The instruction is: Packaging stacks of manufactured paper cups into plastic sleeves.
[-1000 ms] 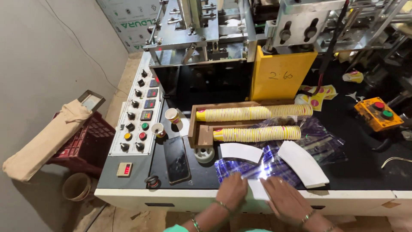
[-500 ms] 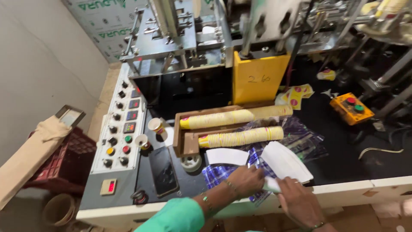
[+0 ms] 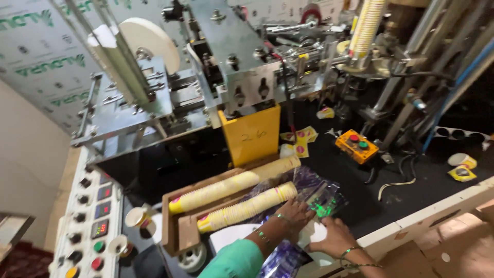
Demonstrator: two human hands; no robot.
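Note:
My left hand (image 3: 296, 213) reaches out from a teal sleeve and rests on the clear plastic wrapping (image 3: 319, 198) beside the lower stack of yellow paper cups (image 3: 247, 208). My right hand (image 3: 334, 237) presses down on white curved paper blanks (image 3: 315, 231) near the table's front edge. A second, longer cup stack (image 3: 231, 186) lies in a brown cardboard tray (image 3: 177, 234). Whether either hand grips anything is blurred.
A grey cup-forming machine (image 3: 226, 77) with a yellow guard plate (image 3: 252, 135) stands behind. A control panel with buttons (image 3: 95, 221) is at the left, with loose cups (image 3: 136, 217) beside it. An orange button box (image 3: 356, 145) and cables lie on the black table at the right.
The view has swung up and to the right, toward the machine. Both hands moved forward from the table's front edge onto the plastic wrapping and the paper blanks.

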